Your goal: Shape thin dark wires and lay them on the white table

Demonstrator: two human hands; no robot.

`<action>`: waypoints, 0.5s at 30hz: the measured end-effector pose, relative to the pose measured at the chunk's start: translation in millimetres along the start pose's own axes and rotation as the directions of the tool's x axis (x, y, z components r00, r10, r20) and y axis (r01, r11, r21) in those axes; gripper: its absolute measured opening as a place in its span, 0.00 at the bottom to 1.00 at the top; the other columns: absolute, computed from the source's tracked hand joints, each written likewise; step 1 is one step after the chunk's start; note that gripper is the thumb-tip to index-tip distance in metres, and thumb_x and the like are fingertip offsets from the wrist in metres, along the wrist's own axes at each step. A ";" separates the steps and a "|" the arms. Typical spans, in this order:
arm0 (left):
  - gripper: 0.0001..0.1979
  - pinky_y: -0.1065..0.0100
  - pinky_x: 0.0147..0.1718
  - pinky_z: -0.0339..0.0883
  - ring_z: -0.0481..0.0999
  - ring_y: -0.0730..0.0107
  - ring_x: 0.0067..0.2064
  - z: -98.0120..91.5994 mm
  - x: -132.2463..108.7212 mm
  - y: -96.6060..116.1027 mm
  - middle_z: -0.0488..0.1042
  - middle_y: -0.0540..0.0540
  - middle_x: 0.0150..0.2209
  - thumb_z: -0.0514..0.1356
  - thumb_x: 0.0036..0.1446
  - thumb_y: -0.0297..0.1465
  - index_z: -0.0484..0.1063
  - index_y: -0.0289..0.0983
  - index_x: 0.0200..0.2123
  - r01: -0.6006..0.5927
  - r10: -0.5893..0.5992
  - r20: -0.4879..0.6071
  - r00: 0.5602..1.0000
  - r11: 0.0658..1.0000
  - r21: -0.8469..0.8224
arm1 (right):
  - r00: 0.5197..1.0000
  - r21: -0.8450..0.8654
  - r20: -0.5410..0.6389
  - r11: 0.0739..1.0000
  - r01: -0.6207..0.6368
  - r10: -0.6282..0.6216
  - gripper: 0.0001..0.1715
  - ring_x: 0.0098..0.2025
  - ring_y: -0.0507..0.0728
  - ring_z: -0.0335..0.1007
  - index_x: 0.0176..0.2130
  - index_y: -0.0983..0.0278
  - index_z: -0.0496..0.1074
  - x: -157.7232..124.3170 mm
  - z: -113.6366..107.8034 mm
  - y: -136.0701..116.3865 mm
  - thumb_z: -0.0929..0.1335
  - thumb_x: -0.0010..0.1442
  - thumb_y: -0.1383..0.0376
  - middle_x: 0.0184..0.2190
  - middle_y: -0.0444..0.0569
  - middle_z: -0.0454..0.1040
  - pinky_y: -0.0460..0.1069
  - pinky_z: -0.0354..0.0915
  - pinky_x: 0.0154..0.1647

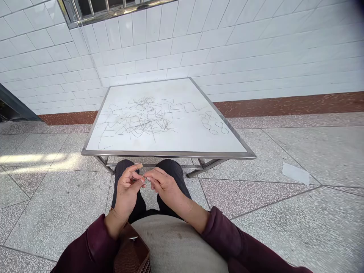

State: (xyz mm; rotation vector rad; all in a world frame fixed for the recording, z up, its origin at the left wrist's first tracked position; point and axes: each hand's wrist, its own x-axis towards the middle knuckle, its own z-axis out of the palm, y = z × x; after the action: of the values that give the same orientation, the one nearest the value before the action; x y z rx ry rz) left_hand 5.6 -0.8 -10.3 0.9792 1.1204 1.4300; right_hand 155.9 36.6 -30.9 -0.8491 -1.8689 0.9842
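Note:
My left hand (pixel 129 184) and my right hand (pixel 162 182) meet over my knees, just in front of the low table (pixel 170 153). Both pinch one small thin piece of wire (pixel 144 177) between their fingertips; it is mostly hidden by the fingers. On the white tabletop lies a tangled heap of thin dark wire pieces (pixel 142 117), some zigzag-shaped. To its right lie several small wire loops (pixel 213 123) shaped like figure eights.
The table has a metal rim and metal legs and stands against a white tiled wall (pixel 227 45). The floor is speckled grey stone tiles, with a scrap of paper (pixel 295 173) lying to the right.

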 end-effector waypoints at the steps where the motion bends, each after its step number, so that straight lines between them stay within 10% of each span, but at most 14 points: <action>1: 0.19 0.68 0.36 0.67 0.72 0.74 0.28 0.5 0.1 0.4 0.72 0.54 0.28 0.66 0.54 0.28 0.73 0.41 0.50 0.004 -0.004 -0.005 1.000 1.000 0.002 | 1.000 -0.039 -0.017 0.999 0.022 -0.022 0.13 0.24 0.50 0.66 0.40 0.60 0.73 0.4 -0.3 -0.3 0.60 0.70 0.65 0.31 0.45 0.68 0.45 0.68 0.23; 15: 0.23 0.64 0.42 0.73 0.75 0.71 0.36 3.8 -1.0 21.5 0.75 0.50 0.35 0.68 0.55 0.35 0.72 0.42 0.54 0.113 -0.109 0.048 0.993 0.989 -0.099 | 0.962 -0.340 -0.086 0.915 0.216 -0.259 0.16 0.38 0.54 0.73 0.47 0.61 0.73 -1.5 -9.0 -1.0 0.61 0.67 0.74 0.37 0.50 0.72 0.48 0.74 0.37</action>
State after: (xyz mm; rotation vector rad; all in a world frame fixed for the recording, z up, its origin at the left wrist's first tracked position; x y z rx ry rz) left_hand 4.4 -2.1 11.5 0.8590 1.0447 1.3565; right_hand 164.4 37.7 -27.5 -0.8290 -1.9960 0.4619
